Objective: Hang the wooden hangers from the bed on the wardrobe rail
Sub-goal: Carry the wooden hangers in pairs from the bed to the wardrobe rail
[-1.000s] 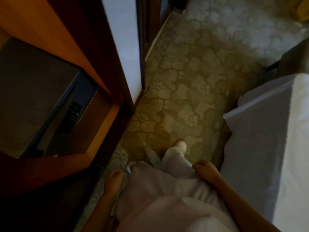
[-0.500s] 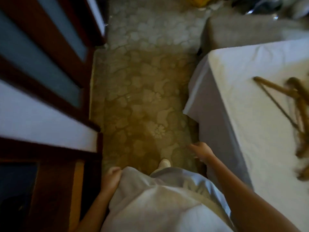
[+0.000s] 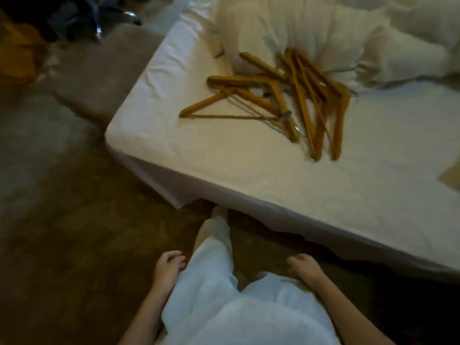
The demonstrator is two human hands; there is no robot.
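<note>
Several wooden hangers (image 3: 281, 100) lie in a loose, overlapping pile on the white sheet of the bed (image 3: 224, 165), just in front of a white pillow (image 3: 311, 33). My left hand (image 3: 168, 268) hangs low beside my left thigh, fingers loosely curled, holding nothing. At my right hip my right hand (image 3: 305, 268) is curled the same way and holds nothing. Both hands are well short of the hangers, with the bed's near edge between them. The wardrobe and its rail are out of view.
The bed corner (image 3: 117, 135) juts toward the patterned carpet (image 3: 74, 232) on the left. A grey upholstered seat (image 3: 99, 75) stands beyond the corner, with dark and yellow items (image 3: 20, 53) behind it. A tan paper (image 3: 450, 175) lies at the bed's right edge.
The view has swung right from the wardrobe and floor to the bed, bringing the whole hanger pile into sight. I have stepped closer to the bed; both hands stay low and hold nothing.
</note>
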